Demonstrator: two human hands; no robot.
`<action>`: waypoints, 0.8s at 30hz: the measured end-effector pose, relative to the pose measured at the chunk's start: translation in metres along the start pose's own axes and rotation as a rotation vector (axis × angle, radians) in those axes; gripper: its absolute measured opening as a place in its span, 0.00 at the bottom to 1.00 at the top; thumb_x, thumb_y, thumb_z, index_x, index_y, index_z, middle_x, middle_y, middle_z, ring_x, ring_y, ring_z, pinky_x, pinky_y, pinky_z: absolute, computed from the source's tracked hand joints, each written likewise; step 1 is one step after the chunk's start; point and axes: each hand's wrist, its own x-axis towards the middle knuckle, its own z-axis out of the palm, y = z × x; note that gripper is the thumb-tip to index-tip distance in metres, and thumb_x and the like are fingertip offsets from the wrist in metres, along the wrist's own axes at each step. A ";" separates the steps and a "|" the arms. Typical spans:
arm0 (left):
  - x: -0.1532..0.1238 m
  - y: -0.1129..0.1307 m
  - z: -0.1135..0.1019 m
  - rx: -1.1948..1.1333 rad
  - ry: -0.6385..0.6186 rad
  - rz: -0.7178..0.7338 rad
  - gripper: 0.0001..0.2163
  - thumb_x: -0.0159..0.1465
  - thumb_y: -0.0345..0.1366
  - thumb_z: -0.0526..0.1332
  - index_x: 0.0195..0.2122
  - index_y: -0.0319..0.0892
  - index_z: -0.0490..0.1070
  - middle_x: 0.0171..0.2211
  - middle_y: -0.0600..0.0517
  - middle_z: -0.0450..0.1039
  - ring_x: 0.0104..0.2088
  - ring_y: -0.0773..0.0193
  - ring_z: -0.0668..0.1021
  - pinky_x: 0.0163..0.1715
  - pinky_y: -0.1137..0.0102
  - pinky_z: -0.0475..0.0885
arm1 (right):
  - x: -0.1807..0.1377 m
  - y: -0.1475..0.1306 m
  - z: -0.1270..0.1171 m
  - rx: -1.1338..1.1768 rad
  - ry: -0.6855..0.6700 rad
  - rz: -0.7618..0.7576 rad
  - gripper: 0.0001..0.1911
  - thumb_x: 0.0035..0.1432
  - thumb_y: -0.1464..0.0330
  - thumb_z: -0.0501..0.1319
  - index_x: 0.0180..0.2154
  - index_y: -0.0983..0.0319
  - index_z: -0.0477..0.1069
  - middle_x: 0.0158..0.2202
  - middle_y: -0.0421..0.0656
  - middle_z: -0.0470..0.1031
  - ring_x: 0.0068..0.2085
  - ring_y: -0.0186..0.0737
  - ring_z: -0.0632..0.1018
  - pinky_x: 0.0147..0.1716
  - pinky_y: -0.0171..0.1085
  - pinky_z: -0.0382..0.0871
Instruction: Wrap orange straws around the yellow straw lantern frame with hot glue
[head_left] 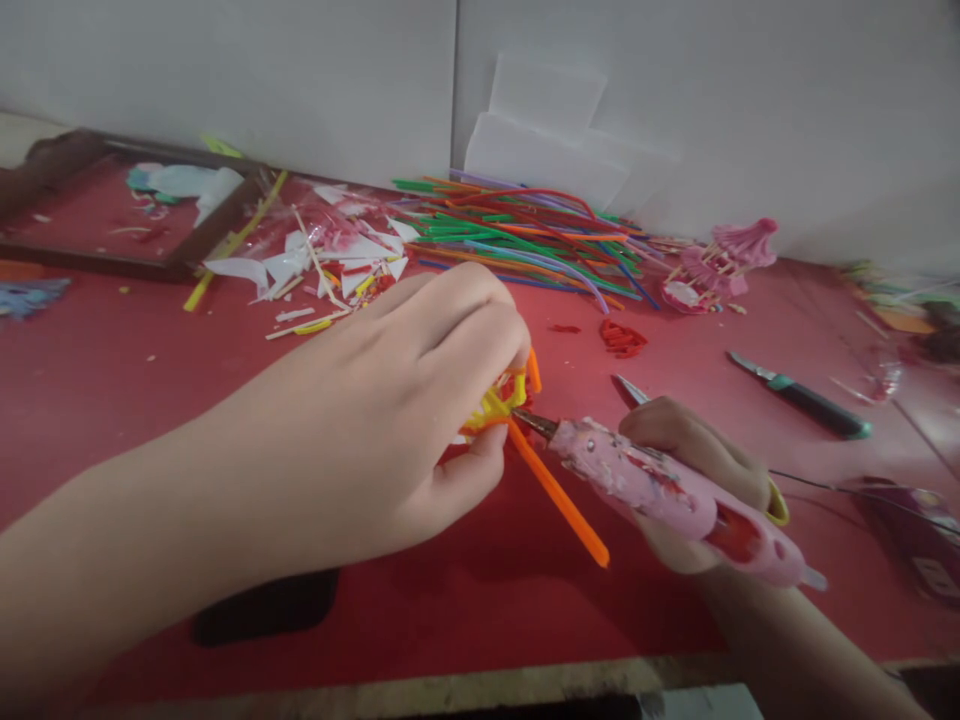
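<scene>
Left grip: left hand (390, 420) is curled tight, fingers and thumb pinching a small yellow-and-orange straw piece (501, 400) just above the surface.
Right grip: right hand (694, 465) is wrapped around a pink glue gun (667, 490), its metal nozzle right up against the straw piece.
Orange straw: one long orange straw (559, 495) runs down and right from the pinched piece, passing under the gun's nozzle.
Surface: red surface (112, 370), littered, with a pale worn front edge at the bottom.
Room: plain white wall behind, white foam sheets (547, 140) leaning against it.
Straw pile: a heap of coloured straws (525, 235) lies at the back, near the wall.
Scraps: white paper offcuts (315, 262) spread left of the pile.
Tray: a dark wooden frame (217, 215) at far left holds white and teal scraps on its red base.
Tools: a green-handled knife (806, 400) lies well to the right; scissor tips (631, 388) poke out just behind the right hand.
Paper umbrellas: pink paper umbrellas (724, 255) sit at the back right.
</scene>
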 end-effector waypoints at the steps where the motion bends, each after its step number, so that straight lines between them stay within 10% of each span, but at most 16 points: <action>1: 0.000 0.000 0.000 -0.002 0.002 -0.001 0.08 0.64 0.33 0.53 0.43 0.44 0.67 0.46 0.47 0.70 0.48 0.51 0.75 0.50 0.57 0.73 | -0.001 0.001 0.000 0.000 0.002 0.000 0.06 0.57 0.69 0.58 0.38 0.59 0.69 0.31 0.42 0.71 0.31 0.40 0.75 0.29 0.40 0.69; 24: 0.001 -0.004 0.001 -0.021 0.009 0.008 0.05 0.65 0.33 0.53 0.39 0.42 0.67 0.47 0.46 0.66 0.47 0.52 0.75 0.49 0.56 0.73 | -0.002 0.000 0.003 -0.022 0.076 0.061 0.04 0.55 0.70 0.57 0.35 0.59 0.68 0.30 0.41 0.70 0.28 0.38 0.72 0.26 0.40 0.64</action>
